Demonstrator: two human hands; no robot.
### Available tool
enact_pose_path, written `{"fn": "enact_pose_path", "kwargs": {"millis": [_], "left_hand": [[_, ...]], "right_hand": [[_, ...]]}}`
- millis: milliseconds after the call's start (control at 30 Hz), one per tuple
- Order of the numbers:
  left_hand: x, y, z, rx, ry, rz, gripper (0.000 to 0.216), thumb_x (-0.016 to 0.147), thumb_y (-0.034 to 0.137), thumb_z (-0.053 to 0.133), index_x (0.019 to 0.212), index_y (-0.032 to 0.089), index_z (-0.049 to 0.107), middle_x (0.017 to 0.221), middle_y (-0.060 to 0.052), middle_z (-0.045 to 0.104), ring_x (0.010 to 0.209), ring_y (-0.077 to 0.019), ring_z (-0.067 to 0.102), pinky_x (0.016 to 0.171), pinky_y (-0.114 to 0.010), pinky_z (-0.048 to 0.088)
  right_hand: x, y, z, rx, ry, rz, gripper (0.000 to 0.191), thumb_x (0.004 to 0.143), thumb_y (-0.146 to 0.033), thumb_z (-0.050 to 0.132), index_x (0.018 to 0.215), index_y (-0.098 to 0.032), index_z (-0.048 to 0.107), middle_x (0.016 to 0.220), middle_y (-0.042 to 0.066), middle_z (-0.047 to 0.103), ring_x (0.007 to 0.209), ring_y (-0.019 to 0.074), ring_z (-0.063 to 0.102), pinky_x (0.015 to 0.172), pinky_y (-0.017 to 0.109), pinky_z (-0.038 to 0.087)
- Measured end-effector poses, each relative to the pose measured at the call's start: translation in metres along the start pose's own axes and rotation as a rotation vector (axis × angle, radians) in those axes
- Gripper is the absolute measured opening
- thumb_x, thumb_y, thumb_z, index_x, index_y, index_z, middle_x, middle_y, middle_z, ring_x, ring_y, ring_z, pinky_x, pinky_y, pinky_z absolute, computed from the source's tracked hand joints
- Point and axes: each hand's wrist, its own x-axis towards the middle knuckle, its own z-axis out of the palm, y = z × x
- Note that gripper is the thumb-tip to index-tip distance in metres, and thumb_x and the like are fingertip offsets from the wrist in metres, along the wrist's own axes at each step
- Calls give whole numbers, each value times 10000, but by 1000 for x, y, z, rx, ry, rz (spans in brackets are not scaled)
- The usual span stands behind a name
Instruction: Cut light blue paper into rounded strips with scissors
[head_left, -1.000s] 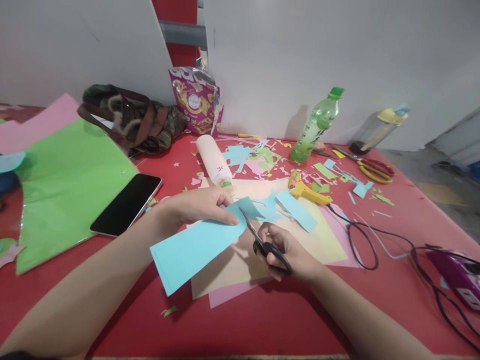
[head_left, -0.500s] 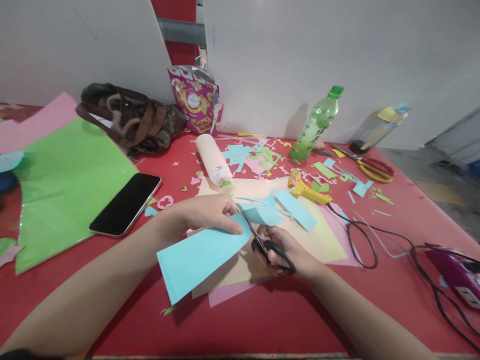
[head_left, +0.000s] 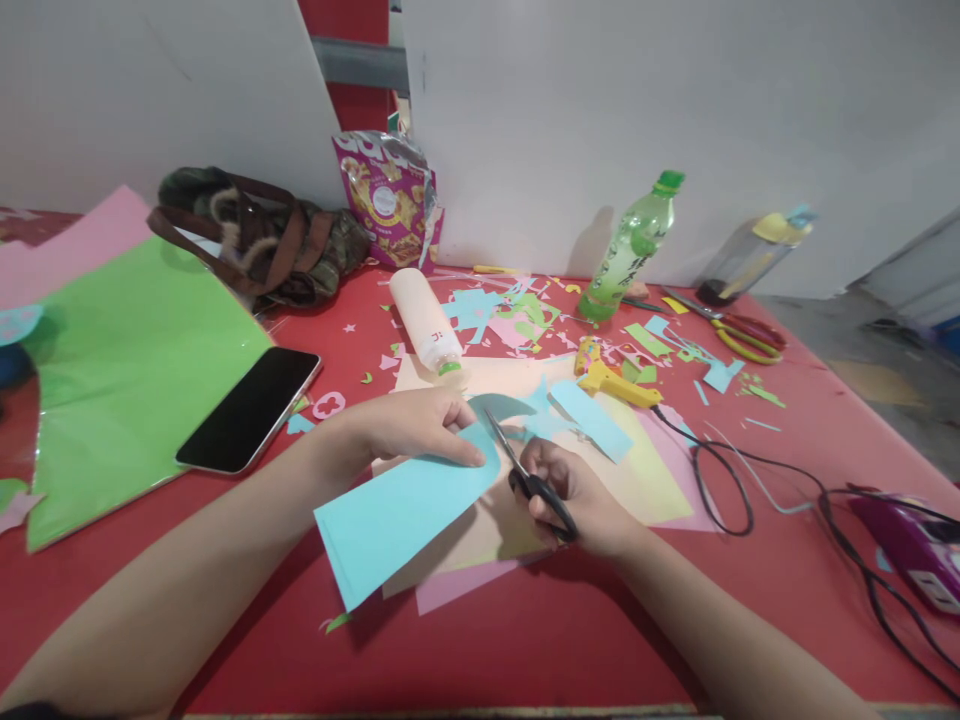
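My left hand (head_left: 429, 425) pinches a light blue paper strip (head_left: 401, 520) near its far end, thumb on top. The strip slants toward me, its near end square and its far end cut to a curve. In my right hand (head_left: 574, 490) is a pair of black-handled scissors (head_left: 541, 500), fingers in the loops, the blades looking closed or nearly so. Their tips lie over the strip's far end, close to my left fingertips. Beyond the blades hangs a curved blue offcut (head_left: 510, 405). Under both hands lie stacked cream, yellow and pink sheets (head_left: 450, 555).
A phone (head_left: 251, 410) rests on green sheets (head_left: 112, 400) at left. Behind are a white bottle (head_left: 424, 320), paper scraps (head_left: 517, 315), a yellow glue gun (head_left: 619, 385) with a black cord, and a green drink bottle (head_left: 630, 250). Pliers (head_left: 750, 337) lie at right.
The scissor blades have closed, and my right hand has turned slightly. The curled blue piece at the strip's far end has dropped away from the blades. My left hand holds nearly still.
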Motion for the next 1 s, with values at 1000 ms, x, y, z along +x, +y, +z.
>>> {"fn": "enact_pose_path", "kwargs": {"millis": [1000], "left_hand": [[23,-7,30,-59,713,355,221,745,343,486,765,129,536,745,-29,555,650,-119,521,599,-227,441]], "right_hand": [[5,-7,6,-90,434,-206,414,557,-157,661,761,-237,311,569,-109,464,432,36,394,422,154,320]]}}
